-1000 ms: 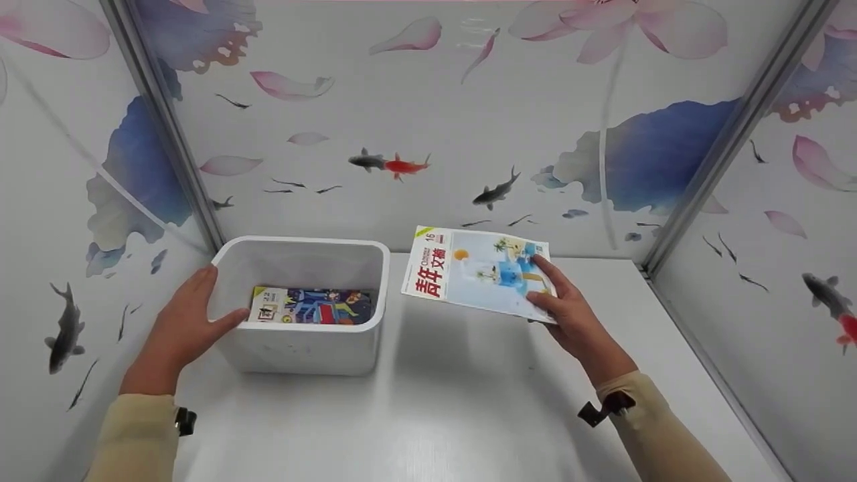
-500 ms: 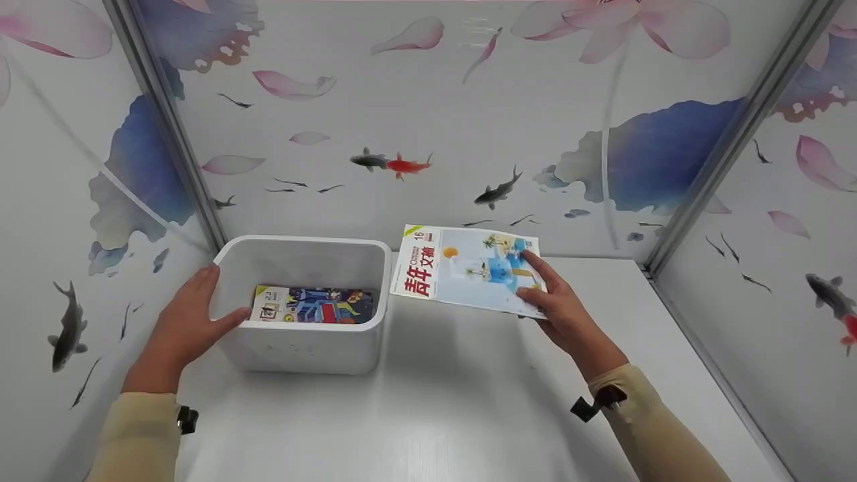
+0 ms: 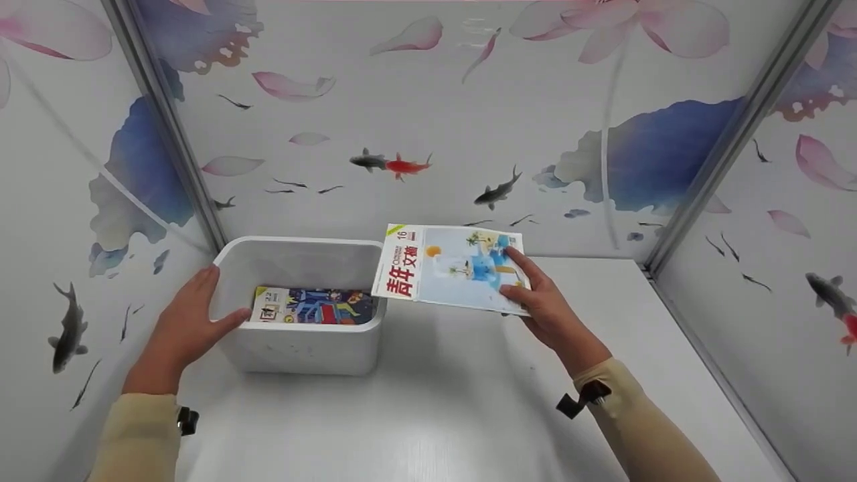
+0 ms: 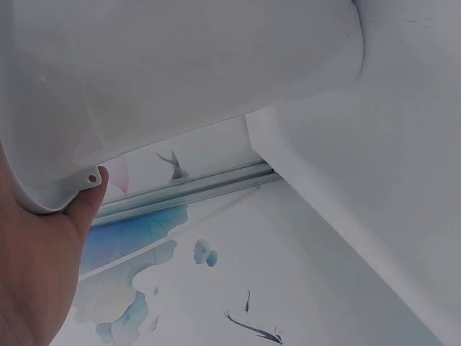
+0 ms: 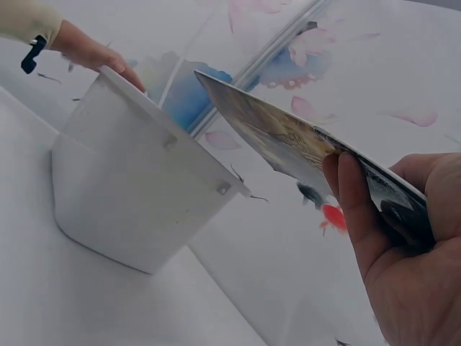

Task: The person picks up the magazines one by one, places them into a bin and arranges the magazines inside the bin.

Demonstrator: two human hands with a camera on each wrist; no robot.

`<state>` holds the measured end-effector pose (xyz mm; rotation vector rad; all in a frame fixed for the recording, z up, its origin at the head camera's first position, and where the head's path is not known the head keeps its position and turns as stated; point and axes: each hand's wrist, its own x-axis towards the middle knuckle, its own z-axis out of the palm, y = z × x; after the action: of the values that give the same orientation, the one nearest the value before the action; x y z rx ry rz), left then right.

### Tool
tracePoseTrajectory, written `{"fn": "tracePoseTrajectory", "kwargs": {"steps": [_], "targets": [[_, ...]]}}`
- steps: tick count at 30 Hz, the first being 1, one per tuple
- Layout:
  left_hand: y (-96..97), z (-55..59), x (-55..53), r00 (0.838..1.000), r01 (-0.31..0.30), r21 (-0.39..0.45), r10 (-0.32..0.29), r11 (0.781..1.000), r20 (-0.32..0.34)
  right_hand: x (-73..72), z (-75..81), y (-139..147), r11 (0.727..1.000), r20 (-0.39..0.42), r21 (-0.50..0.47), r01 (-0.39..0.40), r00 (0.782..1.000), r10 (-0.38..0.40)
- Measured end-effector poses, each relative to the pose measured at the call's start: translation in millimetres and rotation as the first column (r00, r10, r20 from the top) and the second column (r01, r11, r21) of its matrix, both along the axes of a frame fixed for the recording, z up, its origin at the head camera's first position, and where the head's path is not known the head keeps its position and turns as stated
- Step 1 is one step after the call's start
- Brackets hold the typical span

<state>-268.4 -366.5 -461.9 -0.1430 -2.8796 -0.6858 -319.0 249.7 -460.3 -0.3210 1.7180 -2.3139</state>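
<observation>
In the head view, my right hand (image 3: pixel 559 321) pinches a magazine (image 3: pixel 448 271) by its right edge, thumb and a finger on the light blue cover. The magazine is held level above the table, its left end over the right rim of a white plastic bin (image 3: pixel 301 351). My left hand (image 3: pixel 177 328) holds the bin's left corner, thumb over the front rim. Another magazine (image 3: pixel 328 306), with a dark colourful cover, lies inside the bin. The right wrist view shows the held magazine's underside (image 5: pixel 266 133), with curled fingers beneath it.
A white table (image 3: pixel 428 415) carries the bin at its left. White panels (image 3: pixel 435 107) printed with fish, petals and leaves close off the back and both sides. Metal posts (image 3: pixel 164 127) stand in the corners.
My right hand has moved left with the magazine, from beside the bin until its left end overlaps the bin's right rim. The left hand and bin have stayed in place.
</observation>
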Motion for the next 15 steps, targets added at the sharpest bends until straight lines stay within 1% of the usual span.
{"fn": "tracePoseTrajectory", "kwargs": {"steps": [7,15], "targets": [[1.7,0.6,0.4,1.000,-0.003,0.009,0.003,1.000,-0.007,-0.5,5.8,-14,1.000,-0.011,-0.007,-0.014,1.000,0.014],[0.2,0.5,-0.4,1.000,-0.003,0.011,0.003,1.000,-0.007,-0.4,4.3,-28,1.000,-0.003,-0.020,-0.004,1.000,0.004]]}}
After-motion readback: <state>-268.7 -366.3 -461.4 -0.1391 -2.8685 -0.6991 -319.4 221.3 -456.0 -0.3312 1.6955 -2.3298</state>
